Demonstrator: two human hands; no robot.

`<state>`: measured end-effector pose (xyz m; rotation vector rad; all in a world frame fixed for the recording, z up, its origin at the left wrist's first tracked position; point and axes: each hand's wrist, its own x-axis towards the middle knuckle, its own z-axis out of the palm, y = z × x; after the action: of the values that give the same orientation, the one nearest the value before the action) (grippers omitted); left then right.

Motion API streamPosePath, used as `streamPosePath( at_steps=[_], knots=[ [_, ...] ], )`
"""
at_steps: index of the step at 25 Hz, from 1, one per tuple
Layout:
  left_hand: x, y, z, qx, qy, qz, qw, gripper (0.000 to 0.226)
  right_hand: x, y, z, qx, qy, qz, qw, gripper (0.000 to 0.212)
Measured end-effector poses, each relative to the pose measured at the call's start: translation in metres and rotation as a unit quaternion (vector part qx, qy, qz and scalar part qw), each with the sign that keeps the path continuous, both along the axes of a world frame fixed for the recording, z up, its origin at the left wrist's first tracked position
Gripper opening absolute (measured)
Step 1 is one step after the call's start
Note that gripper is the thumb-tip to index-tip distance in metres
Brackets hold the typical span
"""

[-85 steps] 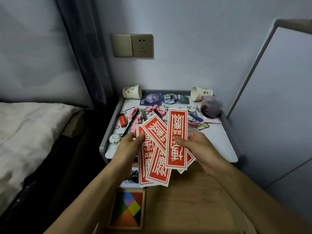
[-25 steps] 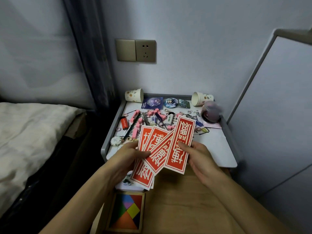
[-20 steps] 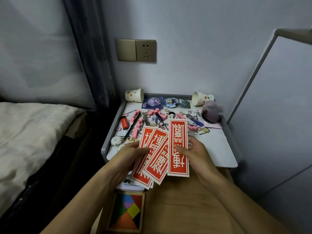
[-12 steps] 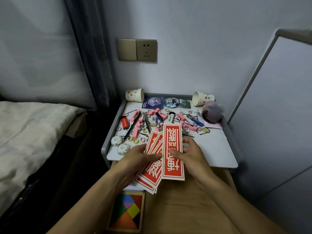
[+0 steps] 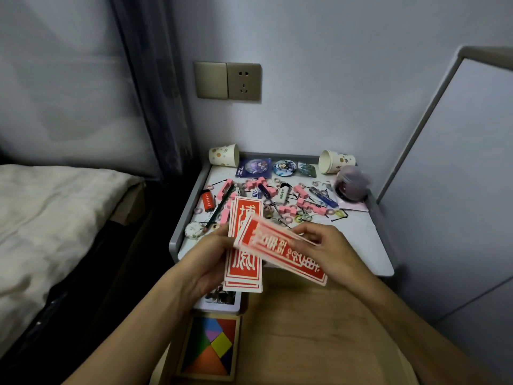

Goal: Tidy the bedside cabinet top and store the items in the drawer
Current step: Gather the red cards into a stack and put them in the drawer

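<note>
My left hand (image 5: 206, 259) holds a squared stack of red cards with white characters (image 5: 244, 245), standing upright over the cabinet's front edge. My right hand (image 5: 330, 250) pinches one more red card (image 5: 286, 252), blurred and turned crosswise over the stack. Behind them the grey-rimmed cabinet top (image 5: 358, 232) is littered with pink blocks (image 5: 305, 204), small rings, a red lighter (image 5: 207, 200), a pencil, badges (image 5: 283, 167) and two tipped paper cups (image 5: 224, 154). The open wooden drawer (image 5: 305, 329) lies below my hands.
A coloured tangram puzzle (image 5: 211, 348) and a photo card (image 5: 219, 300) lie at the drawer's left. A dark round jar (image 5: 351, 184) stands at the cabinet's back right. A bed (image 5: 55, 223) is to the left, a grey panel (image 5: 458, 176) to the right, a wall socket (image 5: 243, 81) above.
The fanned red cards have been gathered into a neat stack in my left hand. My right hand has swung its card from upright to lying crosswise.
</note>
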<state>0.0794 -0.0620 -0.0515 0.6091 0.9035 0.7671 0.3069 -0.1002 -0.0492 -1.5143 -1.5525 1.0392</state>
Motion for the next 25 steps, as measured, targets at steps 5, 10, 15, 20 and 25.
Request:
streamPosePath(
  at_steps=[5, 10, 15, 20, 25],
  knots=[
    [-0.002, -0.005, 0.007, 0.0, 0.045, -0.089, 0.995, 0.024, 0.009, 0.003, 0.0, 0.005, -0.186, 0.072, 0.98, 0.015],
    [0.004, -0.015, 0.004, 0.057, 0.108, -0.264, 0.957, 0.027, -0.003, 0.003, -0.004, 0.098, -0.326, -0.023, 0.94, 0.051],
    [0.012, -0.018, -0.005, 0.055, 0.075, -0.301, 0.949, 0.029, -0.012, 0.003, -0.009, 0.199, -0.288, -0.068, 0.934, 0.077],
    [0.016, -0.018, -0.011, 0.104, 0.12, -0.255, 0.954, 0.03, -0.023, -0.001, -0.016, 0.095, -0.043, -0.088, 0.991, 0.064],
    [0.026, -0.024, -0.014, 0.227, 0.268, -0.237, 0.906, 0.02, -0.036, -0.001, -0.02, 0.078, 0.08, -0.072, 0.991, 0.056]
  ],
)
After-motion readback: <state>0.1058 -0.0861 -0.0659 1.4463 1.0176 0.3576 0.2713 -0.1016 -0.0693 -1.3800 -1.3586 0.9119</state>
